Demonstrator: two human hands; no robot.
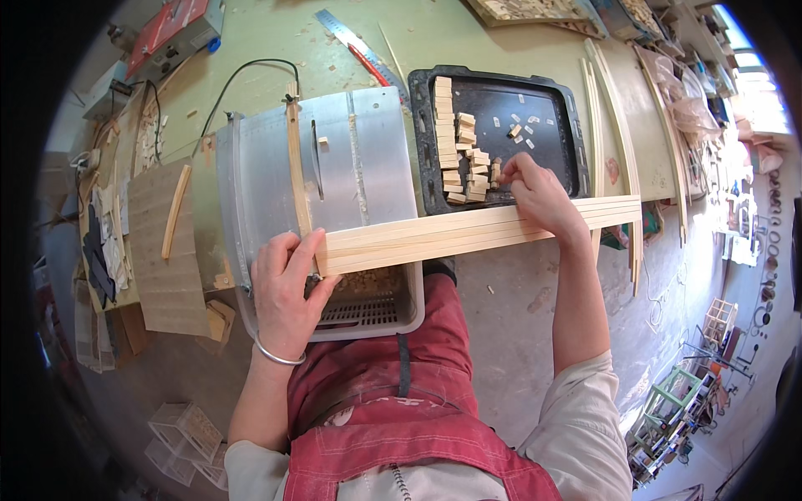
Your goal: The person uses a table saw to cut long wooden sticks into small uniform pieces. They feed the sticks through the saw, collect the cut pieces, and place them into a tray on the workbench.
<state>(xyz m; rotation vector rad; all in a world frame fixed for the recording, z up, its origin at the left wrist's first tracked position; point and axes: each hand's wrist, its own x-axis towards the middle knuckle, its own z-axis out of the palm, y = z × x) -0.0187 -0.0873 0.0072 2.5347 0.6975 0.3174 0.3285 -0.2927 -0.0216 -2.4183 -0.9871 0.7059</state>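
The left grip (285, 284) is holding wooden strips (451, 230). The right grip (543, 197) is reaching a block (496, 174) beside its fingertips; pinched or loose, I cannot tell.

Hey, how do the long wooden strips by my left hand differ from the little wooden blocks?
The wooden strips are long and slender, while the wooden blocks are short and stubby. The strips lie side by side as one flat bundle; the blocks form uneven groups. The left hand holds the strips' end, whereas the blocks sit in the black tray. Both are pale wood.
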